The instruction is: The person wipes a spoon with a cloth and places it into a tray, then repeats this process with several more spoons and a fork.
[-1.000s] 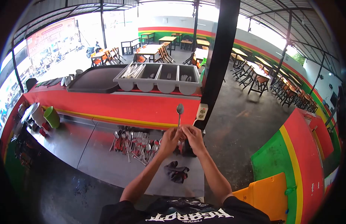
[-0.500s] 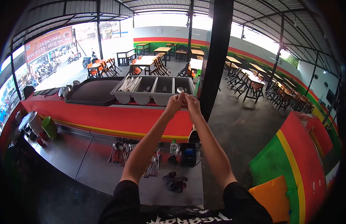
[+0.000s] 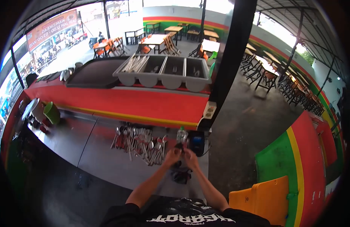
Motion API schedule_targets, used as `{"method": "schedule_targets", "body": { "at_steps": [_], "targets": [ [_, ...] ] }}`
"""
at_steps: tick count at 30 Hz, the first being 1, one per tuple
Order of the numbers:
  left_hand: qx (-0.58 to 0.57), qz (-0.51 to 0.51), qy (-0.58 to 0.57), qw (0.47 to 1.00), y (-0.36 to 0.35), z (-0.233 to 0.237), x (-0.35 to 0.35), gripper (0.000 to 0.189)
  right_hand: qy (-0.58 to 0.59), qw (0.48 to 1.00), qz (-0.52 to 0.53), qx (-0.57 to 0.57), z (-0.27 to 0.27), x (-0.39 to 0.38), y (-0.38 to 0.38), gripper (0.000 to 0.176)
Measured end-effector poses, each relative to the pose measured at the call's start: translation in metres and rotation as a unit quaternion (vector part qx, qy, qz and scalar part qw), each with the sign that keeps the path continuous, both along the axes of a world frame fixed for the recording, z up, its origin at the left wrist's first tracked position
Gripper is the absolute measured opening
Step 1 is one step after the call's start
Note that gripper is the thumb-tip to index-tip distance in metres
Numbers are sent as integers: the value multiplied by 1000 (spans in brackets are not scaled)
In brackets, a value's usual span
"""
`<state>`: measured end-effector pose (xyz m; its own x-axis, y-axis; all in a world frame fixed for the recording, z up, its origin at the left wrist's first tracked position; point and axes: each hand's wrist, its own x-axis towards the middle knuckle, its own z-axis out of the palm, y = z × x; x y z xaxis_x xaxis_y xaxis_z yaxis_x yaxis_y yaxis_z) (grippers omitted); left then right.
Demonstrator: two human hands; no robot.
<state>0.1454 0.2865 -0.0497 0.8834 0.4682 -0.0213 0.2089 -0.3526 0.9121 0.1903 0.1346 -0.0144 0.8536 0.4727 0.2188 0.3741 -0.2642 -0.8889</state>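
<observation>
My left hand [image 3: 173, 156] and my right hand [image 3: 190, 159] are close together above the metal counter [image 3: 101, 155]. Their fingers are bent inward and closed; what they pinch, if anything, is too small and blurred to make out. Beneath them lies a dark crumpled cloth [image 3: 181, 176]. To the left is a spread of spoons and forks [image 3: 146, 145]. Just beyond my fingers stand a clear bottle with a green cap [image 3: 181, 135] and a black device with a blue panel [image 3: 197, 142]. The grey cutlery tray [image 3: 161, 78] sits on the red ledge, with cutlery in its compartments.
A dark serving tray [image 3: 95, 72] rests on the red ledge [image 3: 133, 99] left of the cutlery tray. A black post [image 3: 235, 56] with a power socket [image 3: 209, 110] rises at the right. Green containers [image 3: 51, 112] stand at the far left; an orange chair [image 3: 260, 202] is at lower right.
Both hands have come down and back from the cutlery tray to the counter. The spoon they held over the right compartment is no longer in them. The view has tilted downward.
</observation>
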Motion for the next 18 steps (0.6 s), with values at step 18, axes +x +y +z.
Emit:
{"method": "schedule_targets", "body": {
  "at_steps": [18],
  "targets": [
    [140, 260, 197, 935, 10, -24, -57, 23, -35, 968, 162, -189, -60, -94, -59, 69]
  ]
}}
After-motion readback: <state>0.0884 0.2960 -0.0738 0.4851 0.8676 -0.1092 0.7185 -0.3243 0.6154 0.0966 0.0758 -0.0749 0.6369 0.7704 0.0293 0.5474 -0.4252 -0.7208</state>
